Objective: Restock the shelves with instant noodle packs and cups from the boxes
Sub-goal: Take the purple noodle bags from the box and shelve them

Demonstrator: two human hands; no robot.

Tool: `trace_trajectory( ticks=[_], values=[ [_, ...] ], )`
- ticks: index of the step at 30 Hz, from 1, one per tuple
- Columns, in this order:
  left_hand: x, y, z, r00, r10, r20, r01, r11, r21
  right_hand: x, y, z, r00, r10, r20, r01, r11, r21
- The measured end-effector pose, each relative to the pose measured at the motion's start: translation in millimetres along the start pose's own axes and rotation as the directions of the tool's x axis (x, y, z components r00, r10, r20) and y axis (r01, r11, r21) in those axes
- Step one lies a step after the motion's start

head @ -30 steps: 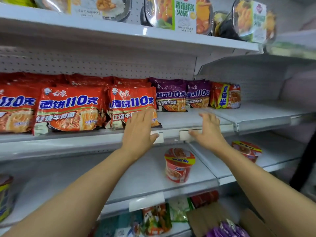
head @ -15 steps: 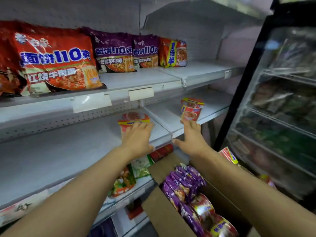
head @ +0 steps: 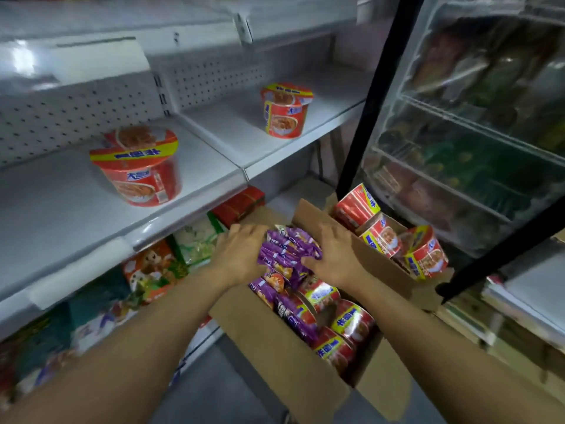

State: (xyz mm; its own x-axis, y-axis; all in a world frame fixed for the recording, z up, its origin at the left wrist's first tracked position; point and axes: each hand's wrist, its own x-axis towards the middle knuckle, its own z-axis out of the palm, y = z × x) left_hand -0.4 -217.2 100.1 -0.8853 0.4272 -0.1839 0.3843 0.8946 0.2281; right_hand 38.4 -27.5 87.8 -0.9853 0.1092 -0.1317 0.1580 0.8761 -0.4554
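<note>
Head view: left hand (head: pixel 241 255) and right hand (head: pixel 334 258) press in from either side of a bundle of purple noodle packs (head: pixel 289 254) standing at the far end of the open cardboard box (head: pixel 275 347), fingers curled onto the bundle, which is not yet lifted clear. Nearer in the box lie more purple packs and red noodle cups (head: pixel 348 325). To lift well, squeeze the packs evenly and raise them straight, clear of the box flap, so none slips from the middle.
</note>
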Motion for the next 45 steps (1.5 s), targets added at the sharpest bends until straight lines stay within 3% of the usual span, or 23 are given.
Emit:
trace_trajectory(
  ticks=[12, 17, 27, 34, 37, 40, 45],
  values=[
    [70, 28, 138, 0.96, 0.014, 0.279, -0.041, 0.995, 0.09, 29, 125, 96, 0.949, 0.182, 0.259, -0.206, 0.976, 0.071],
    [85, 32, 193, 0.911, 0.077, 0.405, -0.139, 0.982, 0.125, 32, 159, 131, 0.913, 0.189, 0.362, -0.231, 0.97, 0.077],
    [113, 38, 276, 0.817, 0.185, 0.545, -0.376, 0.889, 0.261, 31, 201, 178, 0.913, 0.189, 0.361, -0.271, 0.944, 0.19],
    [137, 30, 301, 0.812, 0.291, 0.506, -0.456, 0.858, 0.238, 29, 219, 186, 0.906, 0.297, 0.302, -0.384, 0.877, 0.288],
    [146, 28, 294, 0.848, 0.297, 0.44, -0.388, 0.912, 0.133, 27, 222, 184, 0.888, 0.38, 0.26, -0.448, 0.842, 0.299],
    [149, 30, 276, 0.902, 0.228, 0.367, -0.214, 0.974, -0.08, 23, 220, 179, 0.854, 0.464, 0.236, -0.52, 0.785, 0.335],
    [150, 33, 248, 0.947, 0.077, 0.313, 0.081, 0.883, -0.462, 19, 207, 156, 0.833, 0.524, 0.177, -0.545, 0.725, 0.42]
  ],
)
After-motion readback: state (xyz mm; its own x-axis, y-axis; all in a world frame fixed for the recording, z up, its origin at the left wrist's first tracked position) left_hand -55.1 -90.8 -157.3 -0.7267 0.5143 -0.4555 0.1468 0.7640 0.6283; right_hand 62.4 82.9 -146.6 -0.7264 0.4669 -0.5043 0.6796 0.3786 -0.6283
